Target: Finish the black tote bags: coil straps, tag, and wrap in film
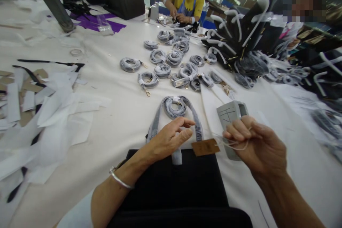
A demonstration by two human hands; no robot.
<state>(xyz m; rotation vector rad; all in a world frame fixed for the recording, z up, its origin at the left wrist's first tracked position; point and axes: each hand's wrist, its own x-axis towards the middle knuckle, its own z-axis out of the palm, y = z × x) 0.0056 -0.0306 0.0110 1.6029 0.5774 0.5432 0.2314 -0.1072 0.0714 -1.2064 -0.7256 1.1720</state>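
Observation:
A black bag (176, 185) lies flat in front of me, its paper-wrapped handles (157, 121) looping up around a coiled wrapped strap (175, 107). My left hand (168, 140) rests over the bag's top edge, fingers curled loosely, thumb and forefinger close together near a brown cardboard tag (205, 147). My right hand (253, 146) pinches the tag's thin pale string (235, 144), which runs from the tag into its closed fingers. A grey tool with a small window (231, 114) lies just behind the right hand.
Several coiled wrapped straps (171, 66) are spread over the white table (120, 114). White paper scraps (40, 114) pile at the left. Black bags with white-wrapped handles (240, 32) are heaped at the right. A person in yellow (187, 0) works at the far side.

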